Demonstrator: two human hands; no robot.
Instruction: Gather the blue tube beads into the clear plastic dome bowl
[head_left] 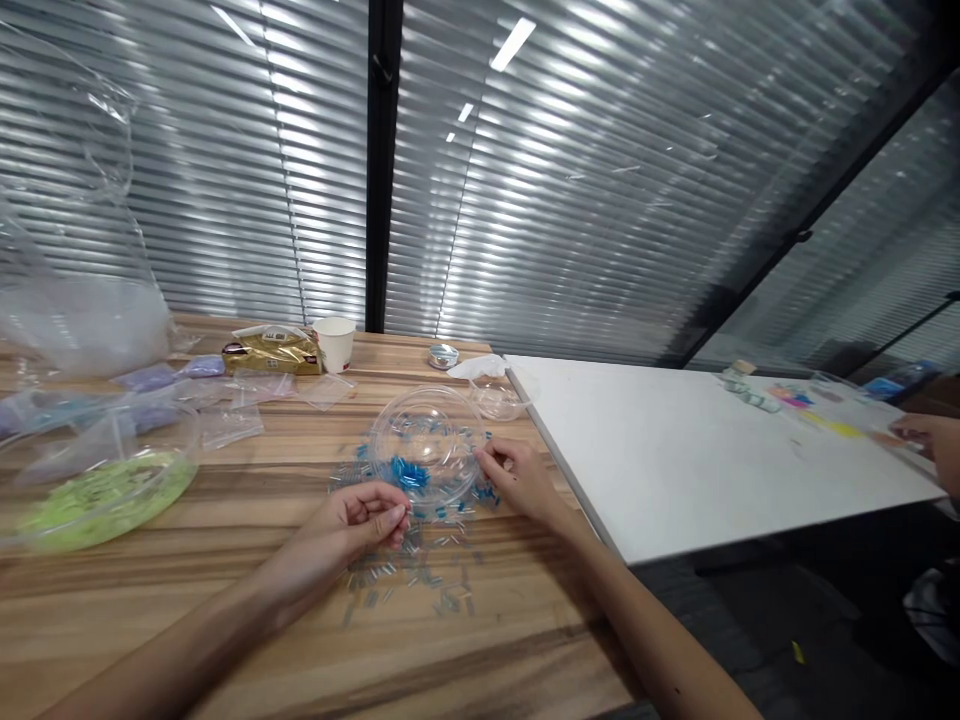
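Note:
A clear plastic bowl [427, 440] stands on the wooden table [225, 600] with a small heap of blue tube beads [410, 472] inside. Many blue and clear tube beads [420, 575] lie scattered on the wood around and in front of it. My left hand [364, 520] rests on the table just left of the bowl, fingertips pinched together over the loose beads; whether it grips a bead is too small to tell. My right hand [517, 475] touches the bowl's right rim, fingers curled at the edge.
A clear dish of light green beads [97, 495] sits at the left, with plastic bags [75, 300], a gold packet [274, 352] and a paper cup [335, 343] behind. A white board [697, 450] lies to the right; another person's hand [934, 440] is at its far end.

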